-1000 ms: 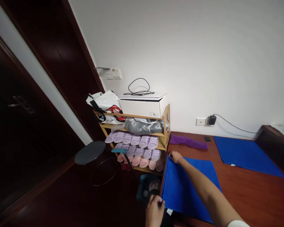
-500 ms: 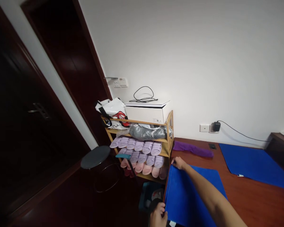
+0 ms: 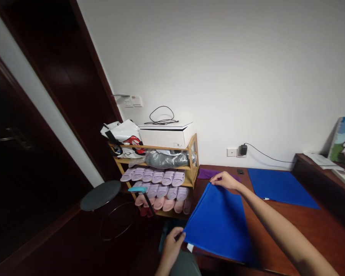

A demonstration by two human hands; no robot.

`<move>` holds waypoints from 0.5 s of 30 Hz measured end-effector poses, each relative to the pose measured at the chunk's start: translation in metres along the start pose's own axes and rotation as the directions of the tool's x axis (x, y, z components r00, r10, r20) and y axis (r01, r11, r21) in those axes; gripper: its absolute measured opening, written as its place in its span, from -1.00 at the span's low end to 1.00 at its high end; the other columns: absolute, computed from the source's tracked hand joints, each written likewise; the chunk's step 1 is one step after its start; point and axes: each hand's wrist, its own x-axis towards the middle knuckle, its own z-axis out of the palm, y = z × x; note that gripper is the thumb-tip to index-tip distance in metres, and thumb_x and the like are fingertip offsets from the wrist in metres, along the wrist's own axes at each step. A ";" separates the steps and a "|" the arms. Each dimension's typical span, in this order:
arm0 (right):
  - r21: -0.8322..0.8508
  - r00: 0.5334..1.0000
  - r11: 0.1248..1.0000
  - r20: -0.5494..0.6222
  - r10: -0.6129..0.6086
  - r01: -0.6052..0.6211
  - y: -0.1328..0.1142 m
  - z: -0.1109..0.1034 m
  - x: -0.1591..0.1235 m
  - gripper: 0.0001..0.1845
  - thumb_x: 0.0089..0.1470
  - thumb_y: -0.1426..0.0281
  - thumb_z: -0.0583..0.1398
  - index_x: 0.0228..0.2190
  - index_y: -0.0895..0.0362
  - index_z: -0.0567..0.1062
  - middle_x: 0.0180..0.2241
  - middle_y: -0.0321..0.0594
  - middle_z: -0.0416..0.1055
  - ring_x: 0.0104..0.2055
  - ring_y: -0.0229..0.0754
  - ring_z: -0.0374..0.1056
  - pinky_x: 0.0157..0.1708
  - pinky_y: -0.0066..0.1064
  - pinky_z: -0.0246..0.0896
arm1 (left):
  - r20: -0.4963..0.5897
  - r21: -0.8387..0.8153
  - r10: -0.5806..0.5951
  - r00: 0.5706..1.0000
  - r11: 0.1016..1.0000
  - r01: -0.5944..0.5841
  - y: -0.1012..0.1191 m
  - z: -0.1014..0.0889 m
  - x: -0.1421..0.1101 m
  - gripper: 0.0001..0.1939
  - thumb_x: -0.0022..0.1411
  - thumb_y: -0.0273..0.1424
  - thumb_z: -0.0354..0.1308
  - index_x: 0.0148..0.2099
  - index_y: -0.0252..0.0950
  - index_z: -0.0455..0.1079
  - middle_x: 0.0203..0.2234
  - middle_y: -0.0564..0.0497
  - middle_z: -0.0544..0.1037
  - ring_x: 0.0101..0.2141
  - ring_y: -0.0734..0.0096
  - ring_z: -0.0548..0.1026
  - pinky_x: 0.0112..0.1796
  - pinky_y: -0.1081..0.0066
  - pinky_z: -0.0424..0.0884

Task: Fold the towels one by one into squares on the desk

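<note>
The person's left hand (image 3: 173,241) and right hand (image 3: 224,180) pinch two corners of a blue cloth (image 3: 218,222) over the bench (image 3: 293,230); a second blue cloth (image 3: 278,186) lies flat near a purple cloth (image 3: 206,173).

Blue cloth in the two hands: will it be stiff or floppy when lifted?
The blue cloth is probably floppy: it slopes down from its raised edge. It seems light: left hand and right hand pinch it with fingertips.

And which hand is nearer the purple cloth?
Right. The right hand partly covers the purple cloth in view; the left hand is farther off, at the held blue cloth's near corner.
</note>
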 end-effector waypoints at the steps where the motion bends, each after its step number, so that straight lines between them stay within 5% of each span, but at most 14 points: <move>1: 0.043 0.999 0.999 -0.039 -0.001 0.002 -0.008 -0.012 -0.010 -0.59 -0.02 0.04 0.38 -0.27 0.10 0.72 -0.14 -0.11 0.68 -0.07 0.01 0.58 0.02 -0.18 0.44 | -0.038 -0.021 0.025 0.999 0.999 -0.026 0.015 -0.007 0.005 -0.42 -0.03 0.20 0.29 -0.31 -0.24 0.58 -0.32 -0.14 0.72 -0.21 0.03 0.68 -0.09 0.16 0.58; 9: 0.166 0.929 0.986 -0.369 0.032 0.032 -0.069 -0.090 -0.102 -0.54 -0.07 0.01 0.44 -0.24 0.09 0.71 -0.18 -0.12 0.67 -0.11 -0.03 0.56 0.00 -0.15 0.45 | -0.163 0.007 0.268 0.950 0.963 -0.270 0.167 -0.051 0.030 -0.46 0.00 0.13 0.37 -0.22 -0.23 0.62 -0.31 -0.07 0.74 -0.22 0.07 0.69 -0.16 0.19 0.65; 15: 0.045 0.877 0.998 -0.480 -0.023 0.050 -0.089 -0.128 -0.165 -0.53 0.00 0.01 0.42 -0.18 0.08 0.70 -0.17 -0.13 0.66 -0.14 -0.04 0.56 -0.05 -0.19 0.48 | -0.108 -0.003 0.387 0.916 0.921 -0.390 0.244 -0.047 0.036 -0.50 -0.09 0.08 0.46 -0.29 -0.23 0.66 -0.30 -0.08 0.74 -0.18 0.03 0.68 -0.11 0.19 0.65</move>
